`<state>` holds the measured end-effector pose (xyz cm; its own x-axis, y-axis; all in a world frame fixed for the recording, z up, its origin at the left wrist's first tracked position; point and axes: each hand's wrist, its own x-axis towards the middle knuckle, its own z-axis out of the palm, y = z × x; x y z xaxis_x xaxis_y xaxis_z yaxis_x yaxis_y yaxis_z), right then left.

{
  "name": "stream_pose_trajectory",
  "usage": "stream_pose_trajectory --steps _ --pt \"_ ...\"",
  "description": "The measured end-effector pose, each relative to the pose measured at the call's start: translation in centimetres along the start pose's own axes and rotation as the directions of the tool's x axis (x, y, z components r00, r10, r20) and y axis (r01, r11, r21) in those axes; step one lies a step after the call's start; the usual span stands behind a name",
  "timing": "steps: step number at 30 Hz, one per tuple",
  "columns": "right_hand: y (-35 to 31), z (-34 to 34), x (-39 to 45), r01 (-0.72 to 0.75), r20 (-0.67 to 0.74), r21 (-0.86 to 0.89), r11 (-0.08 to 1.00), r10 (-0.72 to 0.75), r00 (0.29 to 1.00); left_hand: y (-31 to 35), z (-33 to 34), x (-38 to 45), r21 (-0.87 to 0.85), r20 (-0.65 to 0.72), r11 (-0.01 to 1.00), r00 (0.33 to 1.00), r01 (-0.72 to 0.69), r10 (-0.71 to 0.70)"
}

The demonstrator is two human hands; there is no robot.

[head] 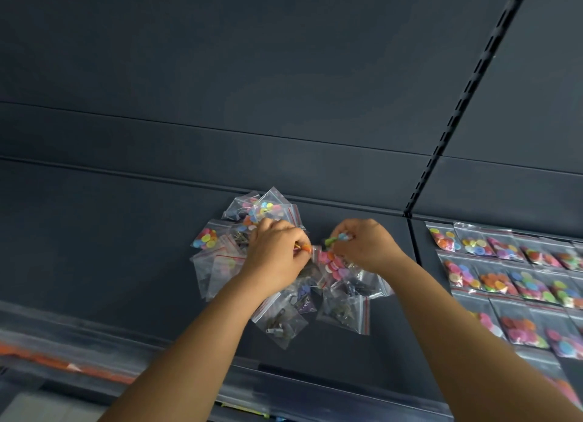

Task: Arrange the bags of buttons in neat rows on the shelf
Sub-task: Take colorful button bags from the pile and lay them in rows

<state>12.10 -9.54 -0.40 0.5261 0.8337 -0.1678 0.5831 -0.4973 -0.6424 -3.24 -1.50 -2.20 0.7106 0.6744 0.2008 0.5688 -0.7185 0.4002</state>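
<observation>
While both our hands are down in the middle of the frame, they're busy in a messy pile of bags (pixel 342 308) sitting on the dark shelf (pixel 110 248). Our left hand (pixel 276 253) has its fingers curled in tight, pinching something small with a bit of orange showing at the fingertips; can't really tell which bag it belongs to. Our right hand (pixel 366 245) is curled too, pinching a little bag with green and blue buttons (pixel 337 238) poking out between the fingers. Just between and below the two hands there's a bag of pink buttons (pixel 332 264) lying on top of the heap.

The pile spreads out around the hands: a bag of bright mixed buttons (pixel 205 238) at its left edge, another colourful one (pixel 268 207) at the top near the back wall (pixel 220 74), and a few bags of darker metal bits (pixel 282 322) at the bottom, nearest to us.

Over at the right of the frame, past the divider line in the shelf, bags are already laid flat in tidy rows (pixel 517 276), side by side and overlapping a little, several rows deep. They're well apart from the pile. Lower left of the frame is the blurry front edge of the shelf with an orange strip (pixel 63 361)
</observation>
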Motion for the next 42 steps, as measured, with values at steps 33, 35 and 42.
stream_pose_trajectory --steps 33,35,42 --pt "4.8 -5.4 -8.0 0.084 -0.26 0.852 0.517 0.279 0.924 14.2 0.9 0.3 -0.833 0.044 0.528 0.972 0.163 -0.23" --pt "6.0 -6.7 -8.8 0.125 -0.312 0.787 0.605 0.215 0.925 15.2 1.3 0.2 -0.8 0.053 0.578 0.979 0.16 -0.197" --pt "11.0 -12.0 -12.7 0.128 -0.335 0.628 0.767 0.118 0.935 20.7 2.8 -0.7 -0.783 0.075 0.602 0.985 0.153 -0.152"
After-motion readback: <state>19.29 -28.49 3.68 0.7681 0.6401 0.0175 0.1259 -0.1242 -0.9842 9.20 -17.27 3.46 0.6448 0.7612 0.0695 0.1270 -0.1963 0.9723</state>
